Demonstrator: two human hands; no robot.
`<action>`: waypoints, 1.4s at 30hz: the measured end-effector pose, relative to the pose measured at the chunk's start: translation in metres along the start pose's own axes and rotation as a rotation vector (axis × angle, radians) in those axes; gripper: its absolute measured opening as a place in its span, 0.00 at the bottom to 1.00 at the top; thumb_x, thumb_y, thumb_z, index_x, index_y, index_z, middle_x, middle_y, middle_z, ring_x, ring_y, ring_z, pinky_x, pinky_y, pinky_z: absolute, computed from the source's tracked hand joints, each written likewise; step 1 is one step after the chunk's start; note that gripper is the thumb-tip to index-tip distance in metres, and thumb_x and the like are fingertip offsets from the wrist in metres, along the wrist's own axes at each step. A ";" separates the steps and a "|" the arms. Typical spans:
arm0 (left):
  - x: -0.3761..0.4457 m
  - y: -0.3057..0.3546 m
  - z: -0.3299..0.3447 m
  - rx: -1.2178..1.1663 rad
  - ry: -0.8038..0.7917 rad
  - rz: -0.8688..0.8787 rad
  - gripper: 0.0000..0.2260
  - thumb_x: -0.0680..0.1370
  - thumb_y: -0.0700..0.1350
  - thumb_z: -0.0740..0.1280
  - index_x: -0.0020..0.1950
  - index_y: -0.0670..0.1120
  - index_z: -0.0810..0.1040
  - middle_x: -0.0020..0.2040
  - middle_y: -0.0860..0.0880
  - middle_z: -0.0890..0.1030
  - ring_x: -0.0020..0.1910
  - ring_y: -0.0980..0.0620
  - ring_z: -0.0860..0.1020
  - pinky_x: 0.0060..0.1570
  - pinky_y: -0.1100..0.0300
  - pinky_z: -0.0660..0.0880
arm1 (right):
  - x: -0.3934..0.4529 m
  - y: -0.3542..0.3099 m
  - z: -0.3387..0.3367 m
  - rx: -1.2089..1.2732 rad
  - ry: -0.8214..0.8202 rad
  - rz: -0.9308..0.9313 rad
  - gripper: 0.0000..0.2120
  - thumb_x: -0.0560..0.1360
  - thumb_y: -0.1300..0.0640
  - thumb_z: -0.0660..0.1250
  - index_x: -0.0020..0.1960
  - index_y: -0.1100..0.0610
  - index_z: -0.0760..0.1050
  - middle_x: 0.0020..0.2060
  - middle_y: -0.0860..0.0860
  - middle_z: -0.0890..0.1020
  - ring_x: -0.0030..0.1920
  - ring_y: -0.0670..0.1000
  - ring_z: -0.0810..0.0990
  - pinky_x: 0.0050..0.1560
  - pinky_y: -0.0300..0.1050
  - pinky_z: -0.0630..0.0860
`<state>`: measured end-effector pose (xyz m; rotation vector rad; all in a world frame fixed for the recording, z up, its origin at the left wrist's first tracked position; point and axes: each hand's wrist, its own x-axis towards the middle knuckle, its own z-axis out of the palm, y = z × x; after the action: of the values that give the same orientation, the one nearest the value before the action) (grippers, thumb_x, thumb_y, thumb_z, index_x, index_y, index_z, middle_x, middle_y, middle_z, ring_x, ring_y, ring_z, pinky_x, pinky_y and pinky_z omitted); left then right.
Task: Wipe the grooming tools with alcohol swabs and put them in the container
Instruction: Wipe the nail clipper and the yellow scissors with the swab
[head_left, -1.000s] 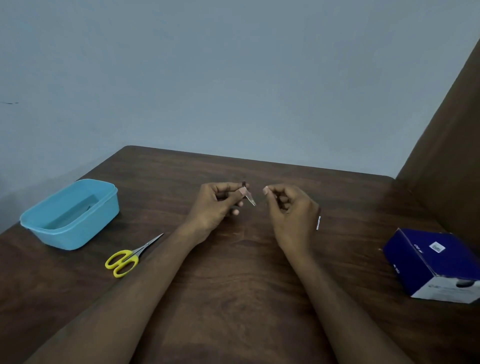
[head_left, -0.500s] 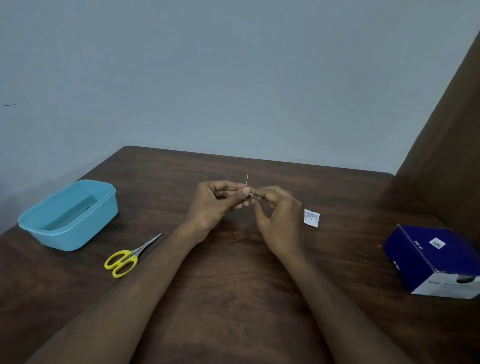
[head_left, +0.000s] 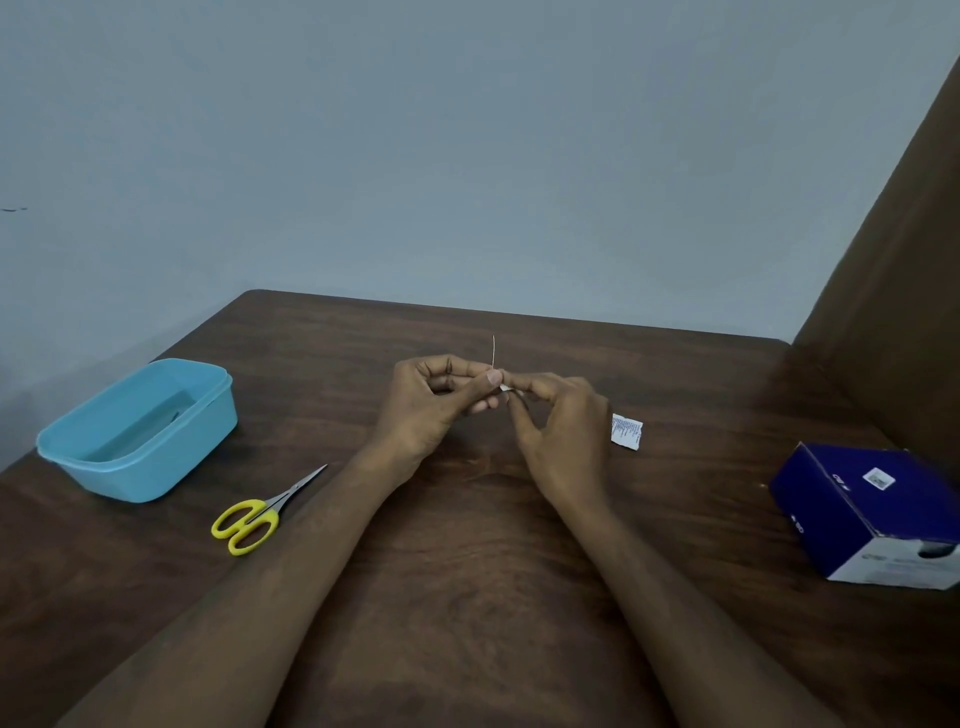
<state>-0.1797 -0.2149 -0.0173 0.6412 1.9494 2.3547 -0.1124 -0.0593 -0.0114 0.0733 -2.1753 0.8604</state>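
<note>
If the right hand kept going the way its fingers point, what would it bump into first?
The right hand points left, fingertips already almost against the left hand, which pinches a thin metal tool. That hand comes first, though depth is unclear.

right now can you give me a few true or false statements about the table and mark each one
1. The yellow-handled scissors lie on the table, outside the blue container. True.
2. The left hand pinches a thin metal tool that sticks up above the fingers. True.
3. The right hand rests flat and open on the table. False: its fingers are curled, pinching something small and white beside the left hand's thumb.
4. The dark blue box sits next to the container. False: it is at the far right, the container at the far left.
5. The white sachet lies inside the container. False: it lies on the table just right of the right hand.
</note>
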 end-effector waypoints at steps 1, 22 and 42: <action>0.000 0.000 0.001 0.001 0.013 0.005 0.15 0.73 0.47 0.80 0.53 0.38 0.88 0.44 0.39 0.89 0.43 0.50 0.89 0.43 0.66 0.82 | 0.000 0.000 0.000 0.001 -0.021 0.026 0.08 0.76 0.58 0.77 0.53 0.49 0.89 0.46 0.45 0.90 0.49 0.52 0.85 0.51 0.49 0.80; -0.006 0.002 0.006 0.673 0.126 0.391 0.06 0.76 0.44 0.81 0.52 0.47 0.89 0.42 0.56 0.88 0.42 0.60 0.86 0.44 0.65 0.83 | 0.010 0.009 0.013 0.838 -0.003 0.612 0.07 0.80 0.67 0.72 0.53 0.59 0.87 0.46 0.54 0.90 0.42 0.48 0.88 0.45 0.40 0.84; -0.005 0.004 0.006 0.772 0.085 0.424 0.06 0.74 0.43 0.82 0.46 0.44 0.88 0.43 0.53 0.88 0.41 0.58 0.86 0.41 0.67 0.82 | 0.013 0.016 0.012 0.874 -0.087 0.661 0.10 0.76 0.69 0.72 0.51 0.57 0.88 0.48 0.53 0.90 0.47 0.49 0.86 0.44 0.40 0.80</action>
<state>-0.1720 -0.2117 -0.0139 1.0764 3.0245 1.7247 -0.1340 -0.0511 -0.0168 -0.1932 -1.7378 2.1638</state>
